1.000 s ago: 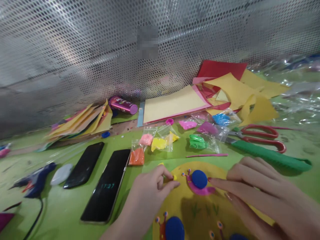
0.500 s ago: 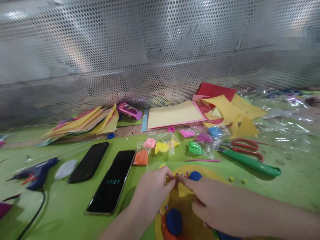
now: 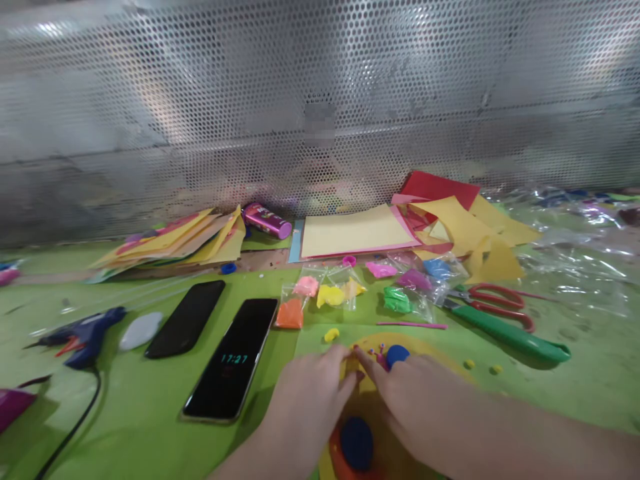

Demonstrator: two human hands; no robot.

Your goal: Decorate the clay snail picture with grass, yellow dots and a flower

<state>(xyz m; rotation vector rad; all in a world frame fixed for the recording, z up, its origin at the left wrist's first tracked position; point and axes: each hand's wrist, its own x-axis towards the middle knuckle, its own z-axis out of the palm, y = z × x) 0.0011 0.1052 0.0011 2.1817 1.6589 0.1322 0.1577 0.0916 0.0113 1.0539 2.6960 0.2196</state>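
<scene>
My left hand (image 3: 313, 393) and my right hand (image 3: 417, 400) meet fingertip to fingertip over a round yellow felt disc (image 3: 370, 387) at the table's near edge. Both pinch at a small spot on the disc; whatever they hold is too small to make out. A clay snail with a blue shell (image 3: 397, 355) sits on the disc just beyond my right fingers. A larger blue-shelled snail (image 3: 356, 443) lies between my wrists. A loose yellow clay lump (image 3: 331, 335) rests on the green table just ahead of my left hand.
Two dark phones (image 3: 233, 360) (image 3: 186, 319) and a blue glue gun (image 3: 83, 333) lie to the left. Small bags of coloured clay (image 3: 330, 295), a pink stick (image 3: 411, 325), red scissors (image 3: 495, 300) and a green-handled tool (image 3: 510, 335) lie ahead. Paper sheets (image 3: 353, 230) lean by a perforated metal wall.
My right hand moved left from flat beside the snail until its fingertips met my left hand's. The view rose and pulled back a little, and both hands settled lower on the disc.
</scene>
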